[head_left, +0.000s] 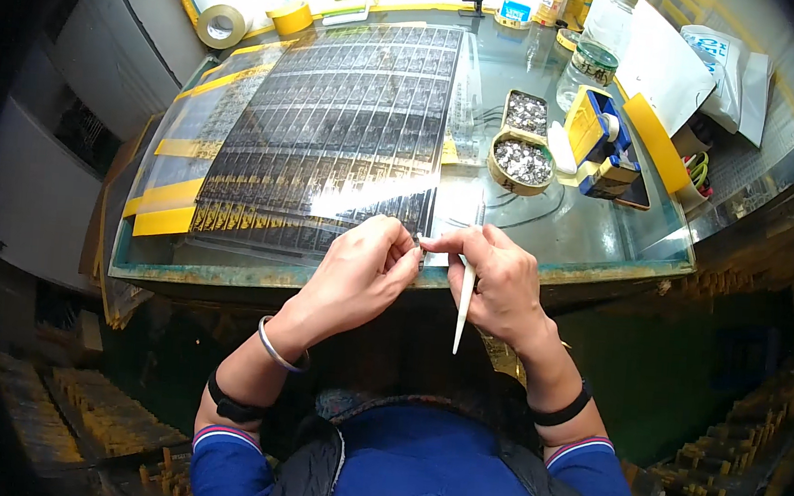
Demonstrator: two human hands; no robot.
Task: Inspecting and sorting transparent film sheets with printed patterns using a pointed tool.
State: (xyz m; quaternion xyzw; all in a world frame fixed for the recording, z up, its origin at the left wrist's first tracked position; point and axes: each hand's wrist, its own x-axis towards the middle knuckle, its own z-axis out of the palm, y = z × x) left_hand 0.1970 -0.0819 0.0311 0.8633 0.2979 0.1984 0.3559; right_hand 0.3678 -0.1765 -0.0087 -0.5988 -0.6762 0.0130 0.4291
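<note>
My left hand (358, 265) is closed in a pinch at the near edge of a glass-topped table. What its fingertips hold is too small to make out. My right hand (502, 282) grips a white tapered stick (461, 316), its thin end pointing down toward me. The right index finger reaches left until it meets the left fingertips, where a tiny pale bit shows. Just beyond both hands lies a large dark film sheet (332, 122) printed in a grid, shiny with glare. Yellow tape strips (164, 221) line its left side.
Two tins (521, 161) of grey-white bits stand right of the sheet, beside a blue-and-yellow tape dispenser (600, 138). Behind are glass jars (590, 69). Tape rolls (223, 26) sit at the far left, and a white bag (712, 72) lies at the far right.
</note>
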